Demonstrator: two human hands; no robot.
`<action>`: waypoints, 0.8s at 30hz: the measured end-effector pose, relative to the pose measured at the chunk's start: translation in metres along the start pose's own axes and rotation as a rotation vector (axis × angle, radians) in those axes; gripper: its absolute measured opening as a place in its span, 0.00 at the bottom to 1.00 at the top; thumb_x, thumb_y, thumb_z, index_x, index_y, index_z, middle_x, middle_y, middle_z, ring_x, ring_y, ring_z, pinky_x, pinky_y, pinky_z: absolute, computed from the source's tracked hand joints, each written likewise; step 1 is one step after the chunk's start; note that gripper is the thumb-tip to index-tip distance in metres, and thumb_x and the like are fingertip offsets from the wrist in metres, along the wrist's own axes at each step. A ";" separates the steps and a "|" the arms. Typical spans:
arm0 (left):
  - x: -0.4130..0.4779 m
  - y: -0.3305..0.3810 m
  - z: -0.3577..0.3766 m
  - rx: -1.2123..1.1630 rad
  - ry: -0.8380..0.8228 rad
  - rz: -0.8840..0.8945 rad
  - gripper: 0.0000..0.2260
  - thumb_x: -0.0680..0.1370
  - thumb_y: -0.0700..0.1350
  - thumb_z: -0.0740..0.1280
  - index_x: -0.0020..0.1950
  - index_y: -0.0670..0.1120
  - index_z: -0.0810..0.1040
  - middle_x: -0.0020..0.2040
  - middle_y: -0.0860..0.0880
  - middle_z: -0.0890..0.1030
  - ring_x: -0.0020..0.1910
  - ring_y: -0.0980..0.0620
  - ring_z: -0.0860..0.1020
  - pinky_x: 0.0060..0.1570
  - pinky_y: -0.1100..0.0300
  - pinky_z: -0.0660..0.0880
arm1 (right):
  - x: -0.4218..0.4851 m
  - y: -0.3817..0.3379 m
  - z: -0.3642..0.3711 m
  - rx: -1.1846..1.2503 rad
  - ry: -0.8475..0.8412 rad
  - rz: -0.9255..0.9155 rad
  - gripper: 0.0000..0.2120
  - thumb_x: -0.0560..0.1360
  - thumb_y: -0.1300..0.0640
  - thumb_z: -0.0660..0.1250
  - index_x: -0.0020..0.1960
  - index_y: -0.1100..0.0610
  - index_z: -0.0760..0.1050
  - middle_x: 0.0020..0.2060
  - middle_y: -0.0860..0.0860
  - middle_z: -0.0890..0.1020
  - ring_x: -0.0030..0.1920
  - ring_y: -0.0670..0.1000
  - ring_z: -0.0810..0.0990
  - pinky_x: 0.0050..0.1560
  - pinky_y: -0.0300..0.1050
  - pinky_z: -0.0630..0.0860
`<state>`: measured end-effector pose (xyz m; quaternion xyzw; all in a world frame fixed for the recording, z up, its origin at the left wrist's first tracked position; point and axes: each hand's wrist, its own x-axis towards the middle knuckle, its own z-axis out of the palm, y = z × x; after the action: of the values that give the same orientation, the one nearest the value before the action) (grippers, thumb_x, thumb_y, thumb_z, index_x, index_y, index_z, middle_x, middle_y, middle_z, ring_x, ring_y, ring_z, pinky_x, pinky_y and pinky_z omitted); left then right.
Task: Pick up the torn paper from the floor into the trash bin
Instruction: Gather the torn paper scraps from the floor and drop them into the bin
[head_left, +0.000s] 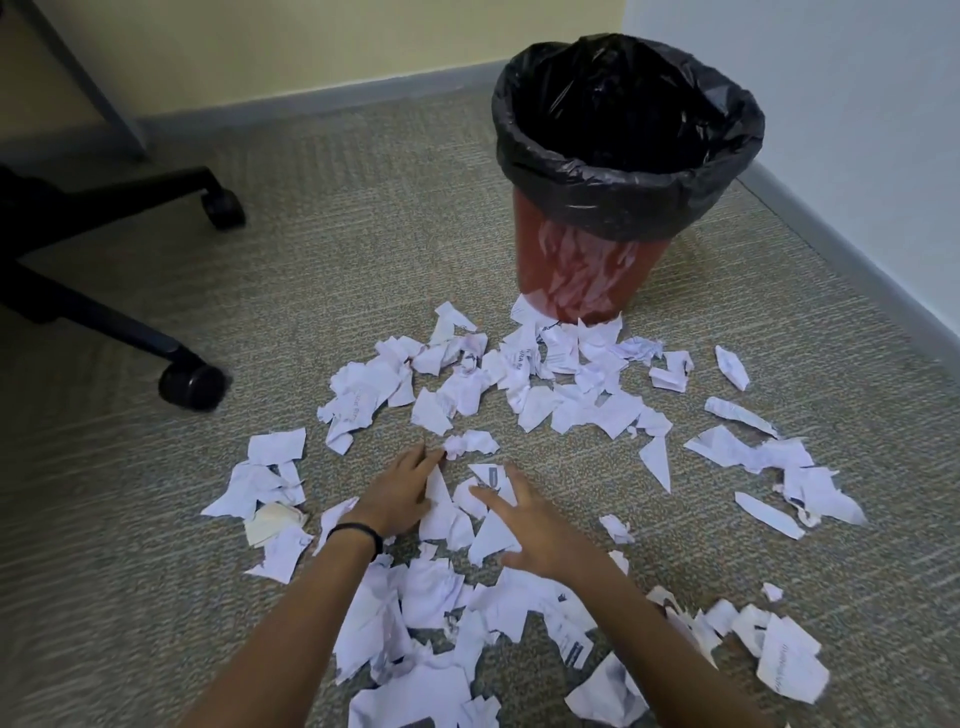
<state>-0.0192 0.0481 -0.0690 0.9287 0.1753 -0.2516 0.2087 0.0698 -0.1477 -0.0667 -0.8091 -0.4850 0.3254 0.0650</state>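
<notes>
Several torn white paper scraps (550, 384) lie scattered over the carpet, from the foot of the trash bin down to the bottom edge of the view. The red trash bin (587, 275) with a black bag liner (628, 140) stands upright at the upper right, its mouth open. My left hand (400, 493), with a dark band on the wrist, lies with straight fingers on the carpet beside a small crumpled scrap (470, 442). My right hand (524, 525) hovers with spread fingers over flat scraps (491, 538) in the middle. Neither hand holds paper.
An office chair base (104, 291) with black castors (189, 384) stands at the left. A grey desk leg (88, 78) rises at the top left. Walls with a grey skirting board (852, 254) close the corner behind and to the right of the bin.
</notes>
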 end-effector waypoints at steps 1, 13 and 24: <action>-0.001 -0.002 0.000 0.022 -0.005 -0.003 0.33 0.80 0.45 0.61 0.78 0.49 0.43 0.79 0.46 0.43 0.78 0.45 0.45 0.74 0.50 0.55 | 0.002 0.001 0.000 -0.017 -0.005 0.002 0.37 0.75 0.56 0.67 0.76 0.45 0.49 0.76 0.57 0.38 0.76 0.61 0.45 0.71 0.59 0.61; 0.000 -0.008 0.010 0.093 -0.088 0.017 0.41 0.75 0.46 0.70 0.78 0.53 0.46 0.78 0.44 0.38 0.77 0.41 0.40 0.72 0.44 0.60 | 0.014 -0.014 0.015 -0.235 0.113 0.010 0.21 0.76 0.70 0.58 0.66 0.57 0.69 0.69 0.56 0.64 0.68 0.57 0.63 0.52 0.51 0.76; 0.005 -0.006 0.015 0.122 -0.023 0.001 0.35 0.78 0.44 0.64 0.78 0.54 0.46 0.78 0.43 0.41 0.77 0.40 0.43 0.69 0.45 0.66 | 0.017 -0.001 0.010 -0.004 0.248 0.191 0.21 0.77 0.64 0.59 0.69 0.53 0.64 0.64 0.53 0.71 0.59 0.56 0.76 0.53 0.49 0.75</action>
<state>-0.0231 0.0472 -0.0853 0.9368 0.1568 -0.2725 0.1537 0.0687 -0.1353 -0.0822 -0.8858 -0.3945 0.2267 0.0915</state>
